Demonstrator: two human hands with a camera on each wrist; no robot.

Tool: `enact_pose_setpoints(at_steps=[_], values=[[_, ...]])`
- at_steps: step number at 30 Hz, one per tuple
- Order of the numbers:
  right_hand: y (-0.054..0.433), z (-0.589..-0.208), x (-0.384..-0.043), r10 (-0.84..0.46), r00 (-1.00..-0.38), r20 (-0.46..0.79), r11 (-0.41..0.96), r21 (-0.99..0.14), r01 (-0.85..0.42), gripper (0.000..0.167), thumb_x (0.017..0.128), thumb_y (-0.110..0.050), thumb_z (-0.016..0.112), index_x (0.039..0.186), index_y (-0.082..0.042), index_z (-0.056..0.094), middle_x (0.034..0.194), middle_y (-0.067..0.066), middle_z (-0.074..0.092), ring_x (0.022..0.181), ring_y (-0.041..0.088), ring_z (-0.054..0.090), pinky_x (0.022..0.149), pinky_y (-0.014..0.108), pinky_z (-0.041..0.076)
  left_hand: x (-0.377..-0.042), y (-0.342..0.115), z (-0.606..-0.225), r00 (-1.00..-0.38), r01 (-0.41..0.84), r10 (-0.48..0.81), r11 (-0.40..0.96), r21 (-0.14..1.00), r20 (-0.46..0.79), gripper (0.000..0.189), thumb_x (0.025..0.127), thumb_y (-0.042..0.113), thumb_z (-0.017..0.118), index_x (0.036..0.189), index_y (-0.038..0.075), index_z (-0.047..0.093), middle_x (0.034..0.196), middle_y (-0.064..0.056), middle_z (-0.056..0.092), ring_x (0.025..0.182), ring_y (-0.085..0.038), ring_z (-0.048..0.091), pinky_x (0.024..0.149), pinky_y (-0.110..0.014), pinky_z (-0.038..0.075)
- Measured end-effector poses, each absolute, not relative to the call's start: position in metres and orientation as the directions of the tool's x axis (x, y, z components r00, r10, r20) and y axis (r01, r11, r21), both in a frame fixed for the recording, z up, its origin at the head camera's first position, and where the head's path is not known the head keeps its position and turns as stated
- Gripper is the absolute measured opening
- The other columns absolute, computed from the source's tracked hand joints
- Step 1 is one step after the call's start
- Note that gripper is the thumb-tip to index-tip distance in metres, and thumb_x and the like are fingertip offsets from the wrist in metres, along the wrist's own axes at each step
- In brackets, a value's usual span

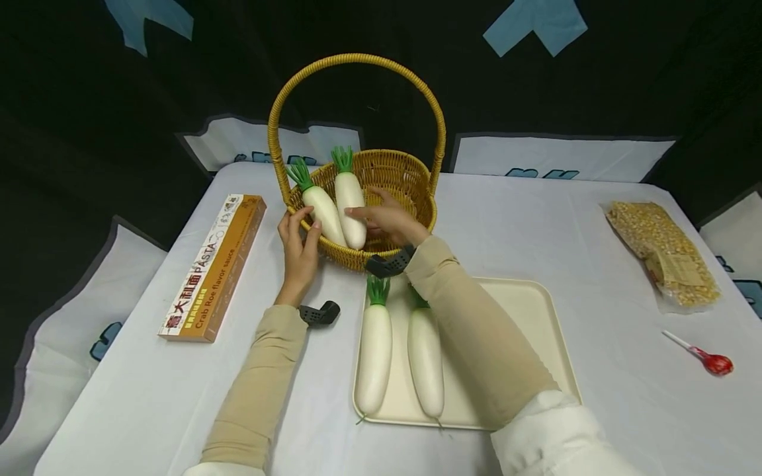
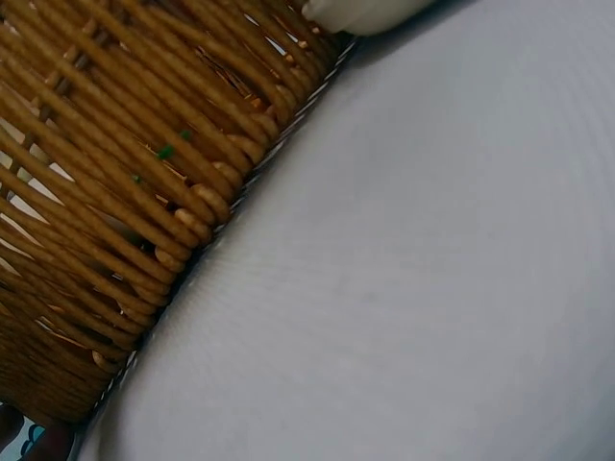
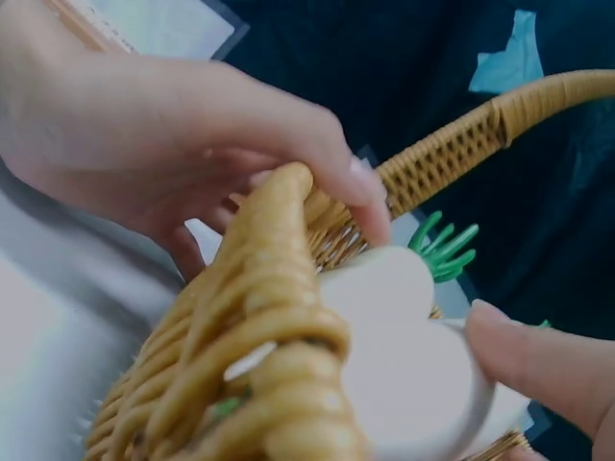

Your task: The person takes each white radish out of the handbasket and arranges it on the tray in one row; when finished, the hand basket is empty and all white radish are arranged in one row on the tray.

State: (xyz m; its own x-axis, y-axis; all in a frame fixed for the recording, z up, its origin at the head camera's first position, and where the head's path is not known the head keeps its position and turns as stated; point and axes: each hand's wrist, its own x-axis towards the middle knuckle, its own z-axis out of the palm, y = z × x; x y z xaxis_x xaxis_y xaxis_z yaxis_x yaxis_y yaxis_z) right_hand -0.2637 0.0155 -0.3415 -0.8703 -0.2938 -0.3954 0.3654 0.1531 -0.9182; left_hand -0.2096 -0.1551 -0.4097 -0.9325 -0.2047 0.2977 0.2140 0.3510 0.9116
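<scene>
A yellow woven basket (image 1: pixel 419 192) with a tall arched handle holds two white radishes with green tops. My left hand (image 1: pixel 299 254) grips the basket's front-left rim, a finger reaching over it to the left radish (image 1: pixel 323 213). Inside the basket, my right hand (image 1: pixel 389 218) holds the other radish (image 1: pixel 350 195), its thumb (image 3: pixel 538 365) lying along the side. Both radishes lean with their leaves toward the back rim. In the left wrist view, the basket's woven side (image 2: pixel 135 163) fills the upper left, and little of the hand shows.
A cream tray (image 1: pixel 530 301) in front carries two more radishes, one at left (image 1: pixel 375 360) and one (image 1: pixel 426 363) partly under my right forearm. A pasta box (image 1: pixel 214 268) lies left; a bag of corn kernels (image 1: pixel 663 251) and a red lollipop (image 1: pixel 714 363) lie right.
</scene>
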Motion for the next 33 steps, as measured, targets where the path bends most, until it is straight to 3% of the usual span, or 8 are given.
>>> enact_pose_setpoints(at_steps=[8, 15, 24, 28, 33], values=[[0.042, -0.322, -0.247, -0.272, -0.941, -0.203, 0.059, -0.979, 0.195, 0.074, 0.083, -0.021, 0.065, 0.142, -0.027, 0.021, 0.125, 0.015, 0.050, 0.101, 0.028, 0.059, 0.088, 0.040, 0.048, -0.211, -0.156, -0.407, -0.936, 0.203, -0.201, 0.364, 0.909, 0.289, 0.039, 0.093, 0.036, 0.042, 0.129, 0.020, 0.042, 0.144, -0.013, 0.011, 0.135, -0.031, 0.018, 0.106, -0.052, 0.023], [0.073, -0.295, -0.216, -0.314, -0.947, -0.065, 0.010, -0.998, 0.065, 0.071, 0.083, -0.018, 0.064, 0.141, -0.029, 0.024, 0.117, 0.015, 0.055, 0.099, 0.022, 0.059, 0.083, 0.037, 0.050, -0.210, -0.155, -0.408, -0.939, 0.211, -0.189, 0.345, 0.915, 0.287, 0.040, 0.094, 0.036, 0.042, 0.129, 0.018, 0.041, 0.144, -0.013, 0.011, 0.136, -0.030, 0.017, 0.106, -0.051, 0.024], [0.155, -0.288, -0.144, -0.348, -0.925, -0.153, 0.293, -0.955, 0.048, 0.083, 0.080, -0.025, 0.068, 0.142, -0.025, 0.013, 0.111, 0.016, 0.052, 0.095, 0.019, 0.059, 0.080, 0.034, 0.051, -0.210, -0.153, -0.409, -0.944, 0.202, -0.181, 0.344, 0.917, 0.276, 0.041, 0.094, 0.038, 0.041, 0.130, 0.018, 0.040, 0.145, -0.013, 0.008, 0.137, -0.029, 0.014, 0.106, -0.051, 0.024], [0.185, -0.308, -0.115, -0.315, -0.922, -0.225, 0.437, -0.897, 0.070, 0.090, 0.079, -0.027, 0.070, 0.144, -0.020, 0.008, 0.105, 0.019, 0.051, 0.089, 0.020, 0.059, 0.072, 0.036, 0.053, -0.211, -0.154, -0.408, -0.944, 0.205, -0.178, 0.342, 0.917, 0.277, 0.042, 0.094, 0.037, 0.041, 0.130, 0.018, 0.039, 0.146, -0.013, 0.006, 0.138, -0.030, 0.013, 0.105, -0.052, 0.025], [0.202, -0.340, -0.085, -0.266, -0.912, -0.313, 0.616, -0.782, 0.089, 0.092, 0.075, -0.036, 0.072, 0.143, -0.016, 0.013, 0.088, 0.014, 0.051, 0.073, 0.019, 0.057, 0.061, 0.033, 0.050, -0.210, -0.156, -0.410, -0.952, 0.189, -0.174, 0.318, 0.929, 0.253, 0.041, 0.094, 0.036, 0.041, 0.131, 0.018, 0.039, 0.147, -0.011, 0.004, 0.138, -0.028, 0.013, 0.104, -0.050, 0.029]])
